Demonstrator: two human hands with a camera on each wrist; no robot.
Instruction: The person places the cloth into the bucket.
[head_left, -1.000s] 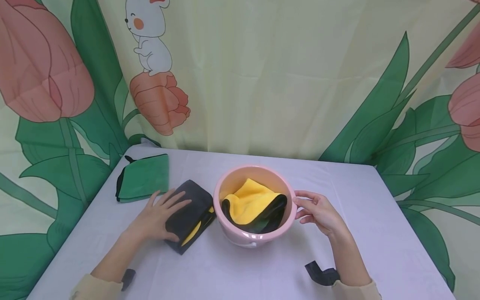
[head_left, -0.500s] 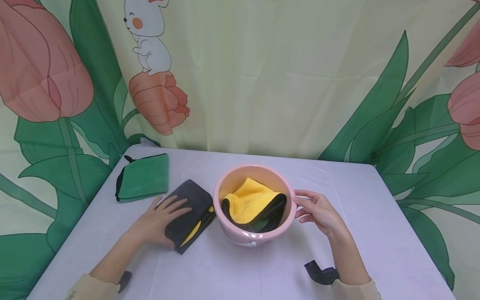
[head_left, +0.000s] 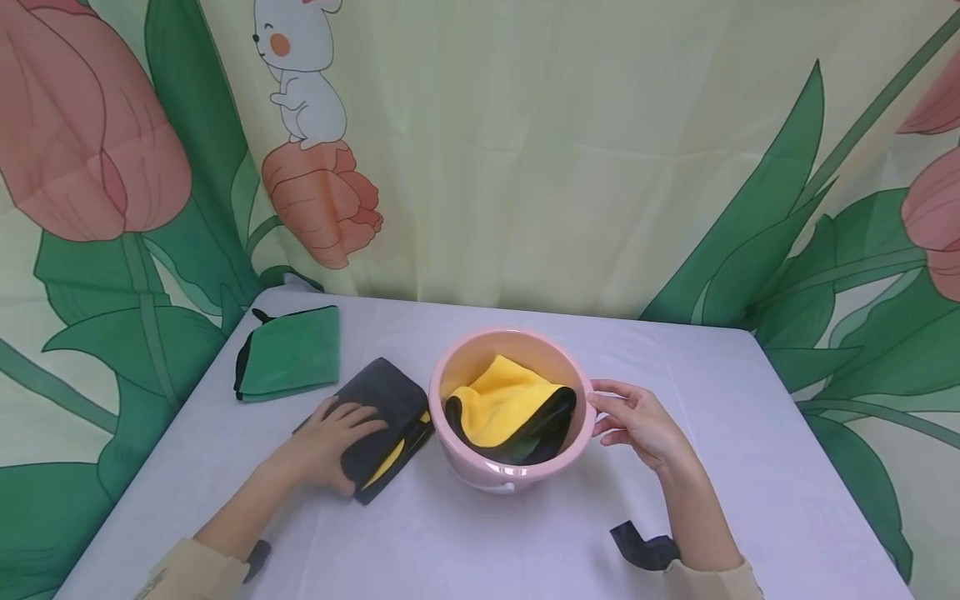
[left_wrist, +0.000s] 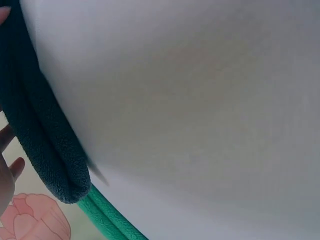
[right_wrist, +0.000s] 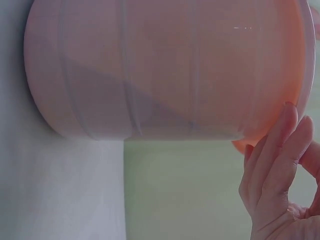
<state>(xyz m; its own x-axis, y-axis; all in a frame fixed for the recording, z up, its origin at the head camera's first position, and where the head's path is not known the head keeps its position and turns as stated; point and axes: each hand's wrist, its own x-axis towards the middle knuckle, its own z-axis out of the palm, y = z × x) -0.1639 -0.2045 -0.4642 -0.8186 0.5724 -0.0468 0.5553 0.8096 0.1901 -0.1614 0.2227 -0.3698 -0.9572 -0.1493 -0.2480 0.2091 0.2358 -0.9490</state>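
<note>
Here I have the left hand (head_left: 324, 447) spread on a plush, folded dark cloth (head_left: 397, 396), the right hand (head_left: 643, 427) pinching the glossy round bucket (right_wrist: 160, 70) to its left.

A table (head_left: 450, 558) under a smooth white covering fills the near middle of the scene. At its far left lies a folded green cloth (head_left: 292, 354) edged in black. Nearer, left of the middle, lies a folded dark cloth (head_left: 388, 398), yellow showing along its right side. Just right of it stands an upright pink bucket (head_left: 459, 454).
</note>
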